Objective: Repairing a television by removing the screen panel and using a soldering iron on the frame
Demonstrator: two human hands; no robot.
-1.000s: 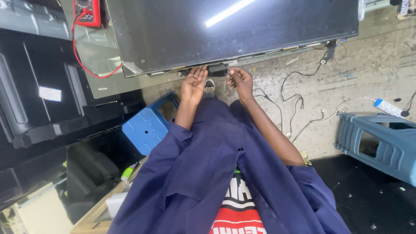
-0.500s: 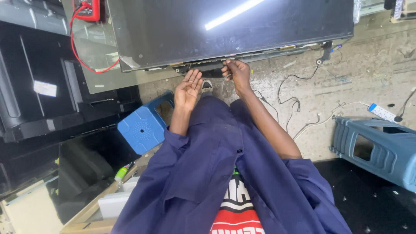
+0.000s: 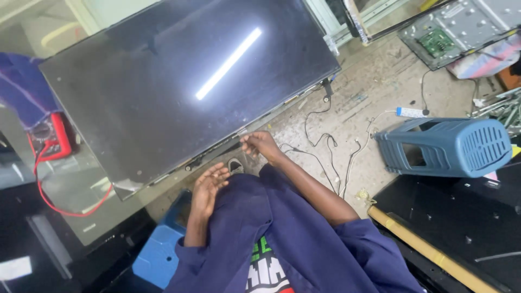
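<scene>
Here, from the head camera, a large flat screen panel point(image 3: 184, 87) lies tilted across the middle of the view, dark, with a bright bar of light reflected on its glass. The right hand point(image 3: 260, 145) rests at the panel's near edge, fingers curled and pinching at the bottom strip there; whether they truly grip it cannot be told. The left hand point(image 3: 207, 184) sits just below that edge, apart from the panel, its fingers loosely spread and holding nothing, resting on the person's blue-clothed knee. A shoe shows between the two hands. A blue stool point(image 3: 157, 252) stands beside the left forearm. Left of the panel a red meter point(image 3: 49, 138) lies on a pale surface, its red lead point(image 3: 65, 203) looping away below. To the right, thin black cables point(image 3: 320, 146) trail over the dusty floor near a tipped-over blue-grey plastic stool point(image 3: 450, 147) and a white power strip point(image 3: 411, 112). A circuit board point(image 3: 437, 42) lies at top right.
</scene>
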